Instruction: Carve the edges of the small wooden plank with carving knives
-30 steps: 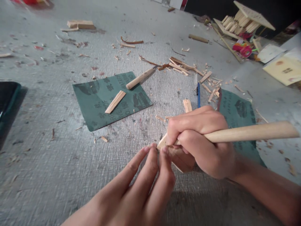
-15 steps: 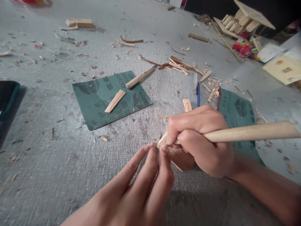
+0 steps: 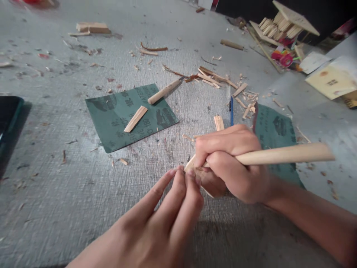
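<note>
My right hand point(image 3: 231, 160) is closed around a tool with a long pale wooden handle point(image 3: 287, 153); the tool's tip is hidden by the fingers. Under that hand lies a small flat wooden piece point(image 3: 213, 184) with an angled end. My left hand point(image 3: 170, 208) reaches in from the bottom with its fingers stretched out, the fingertips pressing on the near left edge of the piece. Both hands meet at the wood. Behind my right hand, a small wood strip point(image 3: 219, 122) and a blue pen point(image 3: 231, 111) are on the table.
Left of centre, a green sandpaper sheet point(image 3: 111, 128) bears a wood sliver point(image 3: 135, 119) and a wooden-handled tool point(image 3: 164, 91). More sandpaper point(image 3: 276, 124) lies right. Shavings point(image 3: 212, 78) are scattered behind. A dark device point(image 3: 8, 119) sits far left, a wooden model point(image 3: 284, 24) back right.
The handle in my right hand has shifted a little left, and both hands have moved slightly. The view has also shifted a little. My left fingertips remain on the wood.
</note>
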Demonstrator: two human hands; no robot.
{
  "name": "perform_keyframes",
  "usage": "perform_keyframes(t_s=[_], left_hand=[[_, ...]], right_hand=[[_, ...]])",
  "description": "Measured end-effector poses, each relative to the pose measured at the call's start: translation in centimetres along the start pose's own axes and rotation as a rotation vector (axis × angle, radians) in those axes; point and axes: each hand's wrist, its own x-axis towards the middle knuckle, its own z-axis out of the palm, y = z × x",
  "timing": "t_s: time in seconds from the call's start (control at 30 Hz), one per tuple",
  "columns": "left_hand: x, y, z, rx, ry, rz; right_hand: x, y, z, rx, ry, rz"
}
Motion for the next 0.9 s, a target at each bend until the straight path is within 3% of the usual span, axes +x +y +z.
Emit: perform_keyframes(t_s=[0.17,0.4,0.67,0.9], left_hand=[[0.2,0.0,-0.2,0.027,0.004,0.078],[0.6,0.6,-0.8,0.039,-0.063,0.038],[0.6,0.6,-0.8,0.005,-0.058,0.016],[0.4,0.6,-0.4,0.037,-0.066,0.025]], right_hand=[[-0.1,-0.4,-0.1,-0.013,-0.033,0.069],[-0.8,-0.1,1.1,-0.023,0.148,0.064],[-0.9,-0.2,1.0,-0.033,0.11,0.009],[-0.7,-0.1,1.1,-0.043,0.152,-0.04]])
